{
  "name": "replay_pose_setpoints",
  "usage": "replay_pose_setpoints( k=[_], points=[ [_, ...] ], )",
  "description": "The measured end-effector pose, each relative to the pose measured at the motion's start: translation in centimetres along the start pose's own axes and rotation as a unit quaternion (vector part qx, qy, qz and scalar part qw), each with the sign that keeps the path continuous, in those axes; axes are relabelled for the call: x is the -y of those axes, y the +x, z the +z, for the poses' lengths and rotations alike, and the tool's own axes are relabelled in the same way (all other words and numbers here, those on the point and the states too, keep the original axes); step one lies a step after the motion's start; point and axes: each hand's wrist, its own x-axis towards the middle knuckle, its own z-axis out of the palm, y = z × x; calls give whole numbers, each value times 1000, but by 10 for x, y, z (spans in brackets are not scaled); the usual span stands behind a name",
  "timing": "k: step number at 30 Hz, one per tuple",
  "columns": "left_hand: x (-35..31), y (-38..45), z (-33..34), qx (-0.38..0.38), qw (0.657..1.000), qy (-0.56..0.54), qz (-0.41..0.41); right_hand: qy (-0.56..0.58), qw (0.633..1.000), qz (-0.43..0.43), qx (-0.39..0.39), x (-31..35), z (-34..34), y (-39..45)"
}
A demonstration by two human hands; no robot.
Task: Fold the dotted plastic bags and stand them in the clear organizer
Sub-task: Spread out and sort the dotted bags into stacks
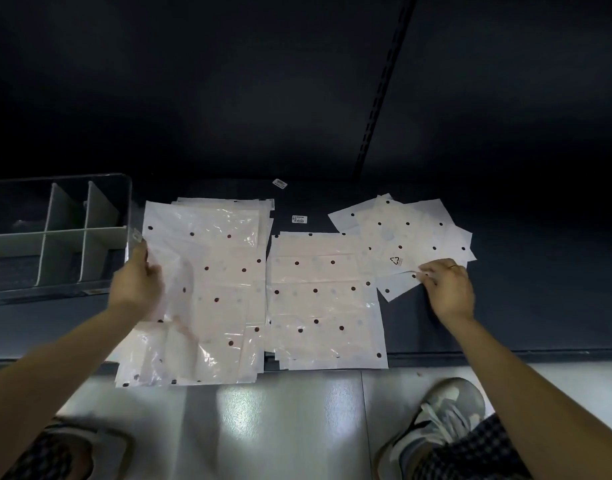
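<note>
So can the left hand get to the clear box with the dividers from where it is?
Probably yes. The left hand grips the edge of the large dotted bag right beside the clear organizer, and nothing lies between them. But it is holding that bag, so it would carry the bag along or let go first.

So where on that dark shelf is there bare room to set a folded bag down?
Bare shelf lies right of the small bags and behind all three piles, toward the back wall. The front is crowded: large bags butt the organizer, with the middle pile alongside.
</note>
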Motion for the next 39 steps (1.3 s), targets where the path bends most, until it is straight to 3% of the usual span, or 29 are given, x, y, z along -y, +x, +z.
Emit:
replay_pose_setpoints(
  k=[4,7,9,12,16,18,20,22,25,27,28,29,31,33,35,38,39],
  points=[
    [-4,-7,6,-35,998,39,20,17,999,9,-30,1,-2,2],
    [-10,-25,16,-33,970,118,209,27,998,8,-55,7,-5,2],
    [-9,-37,27,68,929,193,307,32,996,-1,-82,16,-9,3],
    [6,-45,50,239,889,291,262,37,994,-19,-105,33,-20,4],
    [6,-36,56,261,887,318,211,75,993,-68,-52,67,-39,8],
    [-8,-35,53,239,906,274,216,162,984,-72,30,88,-47,8],
    [-28,-42,51,237,926,151,252,239,960,-63,132,110,-55,4],
    [-51,-59,49,305,907,20,288,323,916,-34,236,134,-59,-3],
    [-79,-92,54,377,867,-72,317,425,845,16,325,164,-62,-15],
    [-90,-110,63,352,881,-170,267,470,799,9,374,176,-66,-22],
    [-94,-117,67,318,894,-225,223,467,794,-8,390,181,-68,-25],
    [-98,-123,68,269,906,-275,179,439,811,-37,385,184,-69,-27],
    [-105,-122,68,158,921,-333,127,334,885,-105,308,188,-72,-31],
    [-110,-113,58,125,927,-333,122,219,940,-172,195,190,-75,-33],
    [-115,-99,38,185,923,-294,166,143,950,-239,142,189,-81,-31],
    [-123,-76,3,344,877,-247,225,187,927,-246,213,184,-94,-22],
    [-127,-70,-6,358,872,-244,230,216,919,-231,236,182,-96,-18]
  ],
)
